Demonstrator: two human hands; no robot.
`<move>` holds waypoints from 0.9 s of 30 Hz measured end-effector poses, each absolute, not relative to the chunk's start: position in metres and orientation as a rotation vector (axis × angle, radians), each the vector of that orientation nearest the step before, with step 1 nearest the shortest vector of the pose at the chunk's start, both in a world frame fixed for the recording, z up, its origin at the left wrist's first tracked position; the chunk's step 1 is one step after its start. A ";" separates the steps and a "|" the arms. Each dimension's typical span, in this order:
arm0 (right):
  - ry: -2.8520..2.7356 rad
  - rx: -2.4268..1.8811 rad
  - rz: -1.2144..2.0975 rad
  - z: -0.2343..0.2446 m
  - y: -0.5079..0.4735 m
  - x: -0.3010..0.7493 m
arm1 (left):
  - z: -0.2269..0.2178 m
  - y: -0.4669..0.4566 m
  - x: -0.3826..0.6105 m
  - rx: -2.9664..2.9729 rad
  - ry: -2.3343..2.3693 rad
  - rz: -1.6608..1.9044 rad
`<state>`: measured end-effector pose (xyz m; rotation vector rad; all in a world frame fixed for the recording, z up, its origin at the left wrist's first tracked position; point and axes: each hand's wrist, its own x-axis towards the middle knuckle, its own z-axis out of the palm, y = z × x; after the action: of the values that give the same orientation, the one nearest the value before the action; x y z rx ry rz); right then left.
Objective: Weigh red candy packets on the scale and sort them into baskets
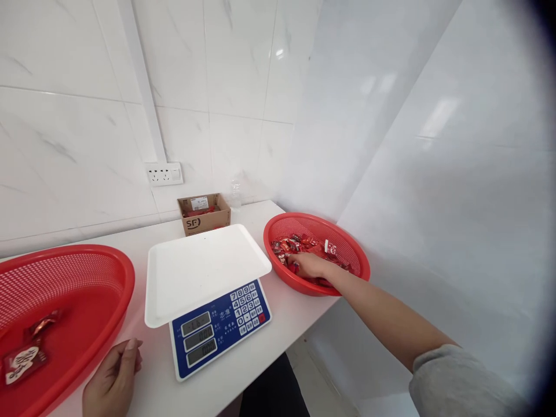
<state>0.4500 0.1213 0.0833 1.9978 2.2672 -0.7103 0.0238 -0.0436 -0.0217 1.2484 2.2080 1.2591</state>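
My right hand reaches into the right red plastic basket, its fingers curled over a red wrapped snack packet. Several more red and brown snack packets lie around it there, and the fingertips are partly hidden among them. My left hand rests on the table next to the left red basket. Its fingers are curled in under the thumb, with nothing visible in them. Inside that left basket lie a dark packet with a white label and a shiny brown-red packet.
Between the baskets stands a digital scale with a bare white tray. An open cardboard box with red packets and a clear plastic bottle are behind it. A wall socket and the white table's front edge also show.
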 end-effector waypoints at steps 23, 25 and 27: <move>2.330 2.412 -1.064 0.112 0.145 0.489 | -0.007 -0.041 0.030 1.085 2.051 1.228; 2.314 2.403 -0.983 0.107 0.153 0.491 | -0.008 -0.040 0.030 1.080 2.047 1.231; 2.316 2.382 -0.890 0.101 0.160 0.489 | -0.009 -0.039 0.030 1.086 2.037 1.230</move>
<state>0.4894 0.1605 0.1009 2.3819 2.3162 -0.8901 0.0300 -0.0394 -0.0095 1.0856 2.0372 1.2300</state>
